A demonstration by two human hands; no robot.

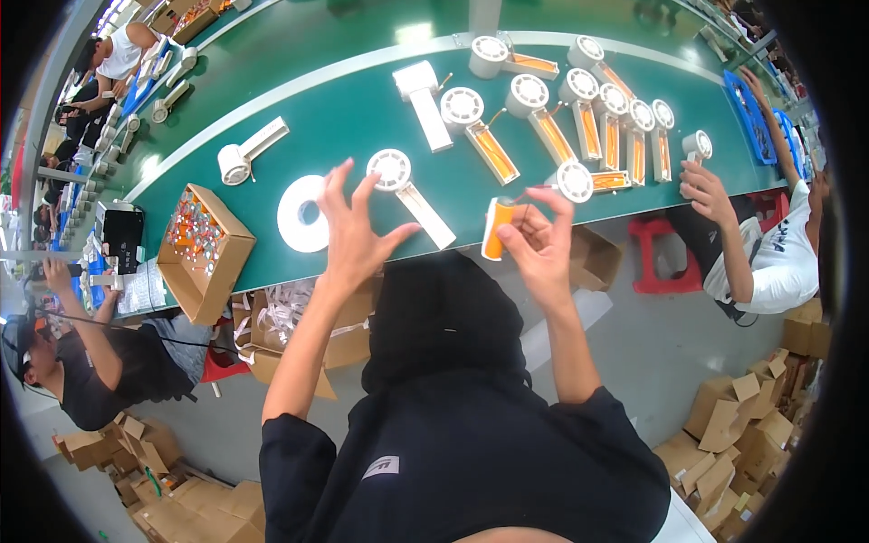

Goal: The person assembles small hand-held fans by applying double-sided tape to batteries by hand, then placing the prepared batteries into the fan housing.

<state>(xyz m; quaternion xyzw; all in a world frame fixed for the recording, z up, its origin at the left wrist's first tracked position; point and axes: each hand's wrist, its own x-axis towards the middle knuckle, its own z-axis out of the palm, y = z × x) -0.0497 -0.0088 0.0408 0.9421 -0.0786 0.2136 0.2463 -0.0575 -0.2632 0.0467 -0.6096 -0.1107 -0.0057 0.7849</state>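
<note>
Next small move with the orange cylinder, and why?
Probably bring the orange cylinder to the handle of the white, round plastic fan by the open left hand: the right hand holds the cylinder, and that handle shows none, unlike several white fans beyond.

"Where does the green worktop (335, 118) lie bare?"

"Upper left of centre, where a wide stretch opens between a lone white fan (253, 148) and a second fan (424, 107)."

"And the obstacles?"

"A crowd of fans (528, 94) packs the upper right; a white roll (291, 223) and a parts carton (226, 276) hem the near edge at left. At centre, another fan (424, 214) slants between the left fingers (364, 195) and right fingers (561, 213)."
</note>
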